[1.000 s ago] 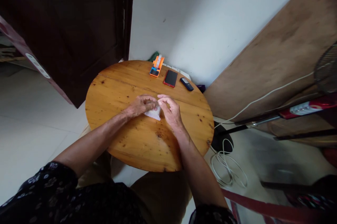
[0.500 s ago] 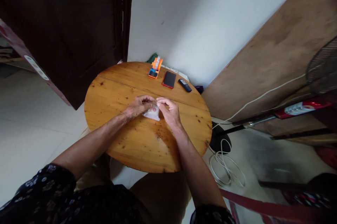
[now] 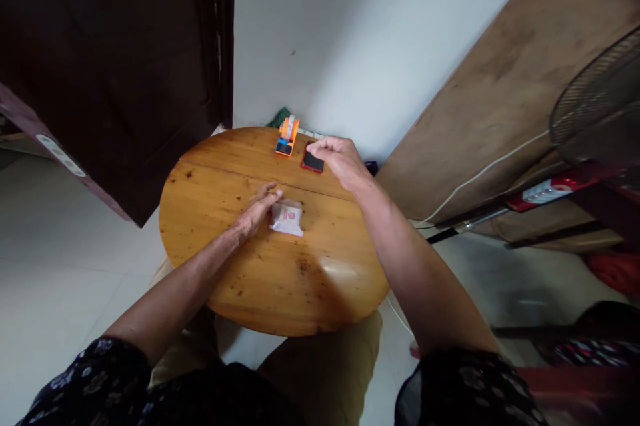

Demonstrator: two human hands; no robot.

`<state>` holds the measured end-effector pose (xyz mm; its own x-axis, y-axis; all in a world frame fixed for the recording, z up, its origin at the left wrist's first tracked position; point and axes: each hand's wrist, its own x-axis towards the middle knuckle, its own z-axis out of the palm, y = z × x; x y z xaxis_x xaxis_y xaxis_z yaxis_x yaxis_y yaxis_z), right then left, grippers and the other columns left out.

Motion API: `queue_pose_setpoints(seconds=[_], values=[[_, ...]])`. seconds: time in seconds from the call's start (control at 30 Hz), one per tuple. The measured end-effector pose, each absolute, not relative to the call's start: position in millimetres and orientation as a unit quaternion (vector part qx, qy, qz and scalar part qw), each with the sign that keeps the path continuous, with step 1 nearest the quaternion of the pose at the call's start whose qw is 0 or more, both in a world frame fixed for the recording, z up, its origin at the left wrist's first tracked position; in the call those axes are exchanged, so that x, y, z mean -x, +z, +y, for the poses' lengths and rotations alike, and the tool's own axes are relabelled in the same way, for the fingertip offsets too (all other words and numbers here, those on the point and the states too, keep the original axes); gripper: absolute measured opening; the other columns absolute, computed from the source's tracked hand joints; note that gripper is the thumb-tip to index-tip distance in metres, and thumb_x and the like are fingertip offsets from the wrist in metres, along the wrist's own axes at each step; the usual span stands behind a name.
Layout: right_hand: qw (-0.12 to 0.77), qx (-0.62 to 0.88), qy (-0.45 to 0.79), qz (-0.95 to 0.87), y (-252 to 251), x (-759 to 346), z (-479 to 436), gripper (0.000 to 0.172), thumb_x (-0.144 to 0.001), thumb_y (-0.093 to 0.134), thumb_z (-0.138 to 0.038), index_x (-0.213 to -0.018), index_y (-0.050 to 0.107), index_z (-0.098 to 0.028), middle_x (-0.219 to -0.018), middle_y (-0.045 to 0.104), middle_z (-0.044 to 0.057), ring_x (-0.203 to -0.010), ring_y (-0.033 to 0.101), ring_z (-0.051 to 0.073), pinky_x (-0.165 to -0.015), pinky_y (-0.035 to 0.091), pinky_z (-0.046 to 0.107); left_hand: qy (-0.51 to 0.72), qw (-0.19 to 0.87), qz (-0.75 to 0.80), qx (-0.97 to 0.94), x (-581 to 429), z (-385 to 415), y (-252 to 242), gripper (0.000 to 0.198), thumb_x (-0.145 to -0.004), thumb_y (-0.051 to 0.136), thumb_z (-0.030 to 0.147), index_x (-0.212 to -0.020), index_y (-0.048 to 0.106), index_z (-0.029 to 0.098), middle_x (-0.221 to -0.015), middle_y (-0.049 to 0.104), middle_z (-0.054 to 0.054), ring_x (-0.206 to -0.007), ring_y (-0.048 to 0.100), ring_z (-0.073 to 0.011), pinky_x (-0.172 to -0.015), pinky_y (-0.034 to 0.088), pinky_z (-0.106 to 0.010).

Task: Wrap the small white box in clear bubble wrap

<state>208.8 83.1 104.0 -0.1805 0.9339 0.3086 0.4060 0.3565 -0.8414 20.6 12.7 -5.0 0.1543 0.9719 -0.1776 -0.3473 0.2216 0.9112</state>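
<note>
White packet (image 3: 287, 218) just beside left hand (image 3: 257, 209)

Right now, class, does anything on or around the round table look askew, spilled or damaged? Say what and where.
Nothing looks spilled or broken. The oddest thing is the large wooden board right of the table, leaning aslant against the wall. On the table, the white packet looks slightly crumpled; the phone lies flat.

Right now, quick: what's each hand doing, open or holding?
Left hand: open, fingers flat against the white packet.
Right hand: curled over the red phone; grip cannot be told.
</note>
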Motion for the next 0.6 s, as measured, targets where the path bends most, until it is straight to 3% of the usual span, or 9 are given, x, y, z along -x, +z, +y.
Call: queue_pose_setpoints(seconds=[0.1,0.2,0.33,0.43,0.6], values=[[0.355,0.473,0.330,-0.736,97.8,-219.1,70.7,0.017,-0.076,0.073,-0.035,-0.084,0.074,-0.020,-0.090,0.077,0.001,-0.089,0.069,0.020,-0.092,0.052,0.040,0.497,0.667,0.421,-0.362,-20.4,14.2,-5.5,0.054,-0.081,0.070,0.040,-0.128,0.053,0.020,-0.103,0.072,-0.007,-0.099,0.068,-0.0205,-0.086,0.051,-0.030],[0.267,0.457,0.363,-0.767,63.8,-229.4,43.4,0.033,-0.072,0.078,-0.036,-0.103,0.074,-0.024,-0.112,0.075,0.003,-0.105,0.069,0.024,-0.096,0.051,0.043,0.494,0.671,0.421,-0.359,-21.0,16.6,-6.6,0.049,-0.084,0.067,0.036,-0.127,0.053,0.020,-0.101,0.072,-0.007,-0.098,0.068,-0.0190,-0.086,0.050,-0.029],[0.295,0.473,0.339,-0.758,24.1,-231.7,19.1,0.050,-0.069,0.082,-0.034,-0.116,0.068,-0.025,-0.127,0.069,0.007,-0.121,0.063,0.026,-0.103,0.048,0.045,0.487,0.663,0.428,-0.374,-21.5,19.4,-9.4,0.046,-0.084,0.066,0.042,-0.124,0.055,0.021,-0.100,0.072,-0.006,-0.096,0.067,-0.0183,-0.084,0.049,-0.027],[0.324,0.472,0.325,-0.753,16.7,-224.3,20.1,0.042,-0.074,0.076,-0.033,-0.114,0.068,-0.025,-0.128,0.069,0.007,-0.122,0.063,0.024,-0.105,0.047,0.043,0.487,0.663,0.423,-0.380,-20.8,20.2,-11.5,0.047,-0.083,0.066,0.046,-0.121,0.055,0.022,-0.100,0.072,-0.006,-0.097,0.066,-0.0184,-0.084,0.048,-0.028],[0.354,0.485,0.318,-0.733,14.9,-211.7,36.6,0.017,-0.077,0.068,-0.031,-0.092,0.072,-0.023,-0.108,0.076,0.005,-0.106,0.069,0.022,-0.100,0.049,0.041,0.484,0.664,0.418,-0.387,-19.1,19.9,-11.5,0.048,-0.081,0.066,0.050,-0.119,0.056,0.022,-0.101,0.072,-0.008,-0.099,0.065,-0.0212,-0.085,0.048,-0.031]])
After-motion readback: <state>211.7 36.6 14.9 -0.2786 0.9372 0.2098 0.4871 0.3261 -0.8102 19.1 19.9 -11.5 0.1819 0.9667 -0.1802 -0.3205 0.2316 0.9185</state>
